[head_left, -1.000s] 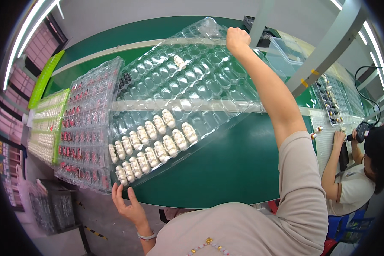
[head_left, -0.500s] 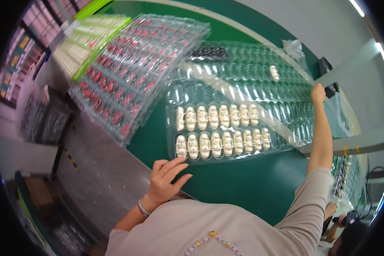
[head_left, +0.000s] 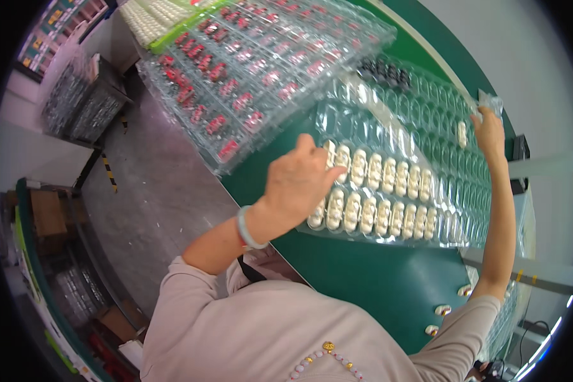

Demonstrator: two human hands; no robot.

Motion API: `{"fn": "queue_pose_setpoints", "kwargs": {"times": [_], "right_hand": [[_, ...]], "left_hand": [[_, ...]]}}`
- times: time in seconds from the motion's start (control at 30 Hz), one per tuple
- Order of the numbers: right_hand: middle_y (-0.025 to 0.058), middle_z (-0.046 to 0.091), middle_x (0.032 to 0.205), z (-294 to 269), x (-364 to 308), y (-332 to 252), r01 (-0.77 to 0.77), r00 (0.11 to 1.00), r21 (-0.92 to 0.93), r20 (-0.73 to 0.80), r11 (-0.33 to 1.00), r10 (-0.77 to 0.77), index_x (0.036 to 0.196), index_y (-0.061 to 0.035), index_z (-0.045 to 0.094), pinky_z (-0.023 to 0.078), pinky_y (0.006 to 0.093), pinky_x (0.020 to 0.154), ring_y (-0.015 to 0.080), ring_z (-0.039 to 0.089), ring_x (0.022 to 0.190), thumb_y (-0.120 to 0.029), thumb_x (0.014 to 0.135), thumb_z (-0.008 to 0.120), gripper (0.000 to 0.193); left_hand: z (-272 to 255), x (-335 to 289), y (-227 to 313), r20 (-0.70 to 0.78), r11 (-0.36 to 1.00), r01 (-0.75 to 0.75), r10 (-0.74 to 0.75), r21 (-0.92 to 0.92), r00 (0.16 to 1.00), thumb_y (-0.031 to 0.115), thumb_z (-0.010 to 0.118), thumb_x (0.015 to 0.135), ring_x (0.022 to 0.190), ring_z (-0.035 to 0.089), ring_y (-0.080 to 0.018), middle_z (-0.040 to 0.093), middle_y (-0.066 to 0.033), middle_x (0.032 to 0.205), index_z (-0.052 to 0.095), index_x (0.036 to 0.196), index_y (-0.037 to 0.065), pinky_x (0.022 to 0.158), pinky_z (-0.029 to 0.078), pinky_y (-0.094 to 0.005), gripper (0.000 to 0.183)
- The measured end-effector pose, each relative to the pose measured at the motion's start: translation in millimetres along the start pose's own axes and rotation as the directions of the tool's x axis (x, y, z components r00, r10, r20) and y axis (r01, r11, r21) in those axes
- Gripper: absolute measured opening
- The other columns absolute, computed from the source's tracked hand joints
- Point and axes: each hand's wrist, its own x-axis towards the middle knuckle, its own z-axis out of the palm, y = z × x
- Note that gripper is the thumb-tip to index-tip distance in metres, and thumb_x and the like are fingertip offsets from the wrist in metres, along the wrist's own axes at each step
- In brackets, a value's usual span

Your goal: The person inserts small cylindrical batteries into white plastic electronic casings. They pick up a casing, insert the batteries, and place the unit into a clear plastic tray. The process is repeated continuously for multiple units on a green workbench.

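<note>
A large clear plastic tray (head_left: 388,130) with rows of oval pockets lies on the green table. Its two near rows hold several white oval pieces (head_left: 367,215), each seated in a pocket. At the tray's left edge is my left hand (head_left: 294,184), fingers curled round the rim and thumb over the top beside the end pieces. My right hand (head_left: 490,134) is closed at the far right edge of the tray, next to a crumpled clear bag (head_left: 490,102). One lone white piece (head_left: 462,134) sits near that hand, and dark pieces (head_left: 388,73) fill a few far pockets.
Stacked clear trays with red pieces (head_left: 254,63) overhang the table's left edge. Behind them is a green-rimmed tray of white pieces (head_left: 153,19). Several loose white-and-brown pieces (head_left: 442,310) lie near my right arm. A shelf with cardboard boxes (head_left: 48,213) stands at lower left.
My left hand has gone from open beside the near left corner to the tray's left edge. My right hand has moved farther along the right edge. The view has shifted and turned.
</note>
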Motion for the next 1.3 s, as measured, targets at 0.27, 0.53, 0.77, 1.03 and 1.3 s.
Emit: {"fn": "queue_pose_setpoints", "kwargs": {"times": [0.27, 0.53, 0.77, 1.03, 1.3], "right_hand": [[0.0133, 0.059, 0.113, -39.1, 38.3, -277.6, 0.753, 0.63, 0.42, -0.233, 0.507, -0.741, 0.106, -0.0024, 0.061, 0.044, 0.038, 0.09, 0.0307, 0.054, 0.107, -0.009, 0.081, 0.063, 0.026], [0.0126, 0.058, 0.105, -9.3, 54.1, -430.5, 0.815, 0.366, 0.544, -0.212, 0.201, -0.906, 0.103, -0.0057, 0.064, 0.044, 0.0384, 0.087, 0.0284, 0.053, 0.104, -0.006, 0.078, 0.064, 0.025], [0.0114, 0.056, 0.101, 12.6, 58.9, -455.8, 0.871, 0.324, 0.414, -0.083, 0.263, -0.942, 0.09, -0.0053, 0.067, 0.043, 0.0382, 0.085, 0.0281, 0.053, 0.099, -0.011, 0.08, 0.06, 0.013], [0.0061, 0.063, 0.093, -45.6, 16.5, -376.2, 0.175, 0.643, 0.982, -0.063, 0.067, -0.763, 0.11, -0.0027, 0.055, 0.047, 0.0252, 0.065, 0.0114, 0.06, 0.078, -0.013, 0.092, 0.052, 0.021], [0.0064, 0.062, 0.086, -105.5, -125.8, -218.0, -0.136, 0.57, 0.894, 0.424, 0.428, -0.704, 0.098, -0.0042, 0.063, 0.048, 0.0307, 0.068, 0.0204, 0.061, 0.078, 0.002, 0.074, 0.068, 0.025]], "left_hand": [[21.4, 9.4, -10.1, 0.035, 0.986, 0.15, -0.148, -0.076, 0.988, 0.023, 0.065, 0.077, 0.067, 0.061, -0.0333, 0.054, -0.0146, 0.079, 0.058, 0.076, 0.002, 0.06, 0.051, -0.0403, 0.021], [-16.7, 2.0, -15.3, 0.141, 0.611, 0.2, -0.144, -0.766, 0.979, 0.019, 0.069, 0.076, 0.068, 0.064, -0.0188, 0.06, -0.0168, 0.093, 0.056, 0.082, 0.003, 0.055, 0.051, -0.0319, 0.021], [-40.4, -46.8, -54.9, 0.499, -0.308, 0.482, 0.026, -0.82, 0.866, 0.01, 0.055, 0.091, 0.098, 0.06, -0.0192, 0.056, -0.0114, 0.109, 0.037, 0.124, 0.0, 0.082, 0.053, -0.0299, 0.039], [-56.2, -68.2, -69.0, 0.488, -0.491, 0.409, -0.038, -0.769, 0.872, 0.01, 0.046, 0.094, 0.101, 0.058, -0.0231, 0.052, -0.0109, 0.111, 0.034, 0.132, 0.004, 0.086, 0.051, -0.0387, 0.041], [-46.4, -51.4, -31.2, 0.612, -0.289, 0.628, 0.154, -0.723, 0.776, 0.009, 0.053, 0.09, 0.097, 0.059, -0.022, 0.054, -0.0133, 0.111, 0.036, 0.129, 0.002, 0.081, 0.052, -0.0344, 0.043]]}}
